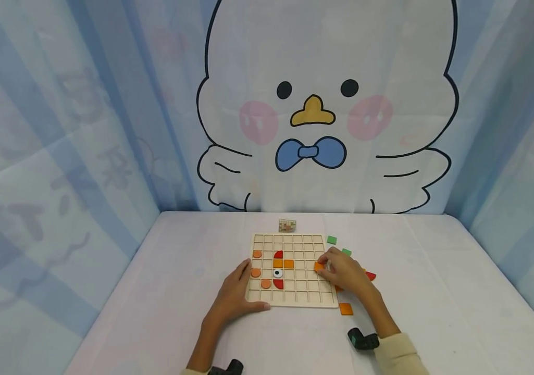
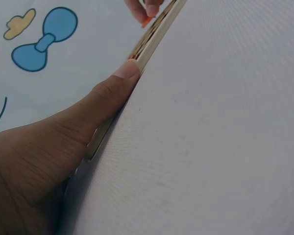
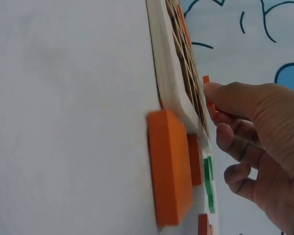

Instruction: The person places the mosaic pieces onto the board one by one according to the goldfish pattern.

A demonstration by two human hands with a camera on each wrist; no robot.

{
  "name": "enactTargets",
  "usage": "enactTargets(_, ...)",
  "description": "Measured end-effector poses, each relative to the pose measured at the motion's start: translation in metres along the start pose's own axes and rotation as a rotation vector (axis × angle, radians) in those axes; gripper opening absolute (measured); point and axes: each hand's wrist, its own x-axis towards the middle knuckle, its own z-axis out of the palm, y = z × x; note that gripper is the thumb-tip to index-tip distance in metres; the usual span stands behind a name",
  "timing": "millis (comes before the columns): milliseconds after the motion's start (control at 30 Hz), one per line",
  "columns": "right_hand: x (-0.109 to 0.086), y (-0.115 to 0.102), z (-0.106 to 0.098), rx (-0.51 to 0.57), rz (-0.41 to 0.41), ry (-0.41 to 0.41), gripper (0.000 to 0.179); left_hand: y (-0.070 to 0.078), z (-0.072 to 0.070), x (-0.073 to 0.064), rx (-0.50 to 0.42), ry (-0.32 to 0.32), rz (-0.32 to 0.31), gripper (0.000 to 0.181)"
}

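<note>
A light wooden grid board [image 1: 306, 291] lies on the white table. My left hand [image 1: 235, 294] rests against its near left corner, fingers along the left edge and the thumb straight along the front edge. Between thumb and fingertips, my right hand [image 1: 347, 272] pinches an orange square tile [image 1: 319, 266] over the right side of the grid. The right wrist view shows this tile [image 3: 206, 80] tilted up, apart from the board. In the grid sit orange discs [image 1: 265, 284], two red quarter-round pieces [image 1: 278, 284], two orange squares [image 1: 288, 264] and an eye piece [image 1: 277, 273].
Green tiles [image 1: 332, 240] lie off the board's right edge. An orange square tile [image 1: 346, 309] lies by the near right corner, and a red piece [image 1: 371, 275] shows beside the right wrist. A small patterned card [image 1: 287, 225] lies behind the board. A cartoon curtain [image 1: 313, 182] hangs behind the table.
</note>
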Motion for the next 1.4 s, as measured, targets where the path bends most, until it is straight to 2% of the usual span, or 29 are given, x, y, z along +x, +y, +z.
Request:
enactTargets(400,0.013,-0.034,0.013,-0.002,-0.08,-0.052,0.024,-0.001,0.0,0.001,0.008,-0.005,-0.003,0.124)
enactTargets(667,0.02,-0.052,0.023,-0.013,-0.09,-0.072,0.023,-0.003,0.0,0.001,0.01,-0.007,-0.002,0.123)
enactTargets(1067,0.027,-0.057,0.035,-0.051,-0.089,-0.087,0.023,-0.005,0.001,0.002,0.011,-0.004,0.012,0.124)
enactTargets(1400,0.026,-0.058,0.033,-0.031,-0.081,-0.1,0.022,-0.006,0.001,0.003,0.01,-0.006,0.003,0.124)
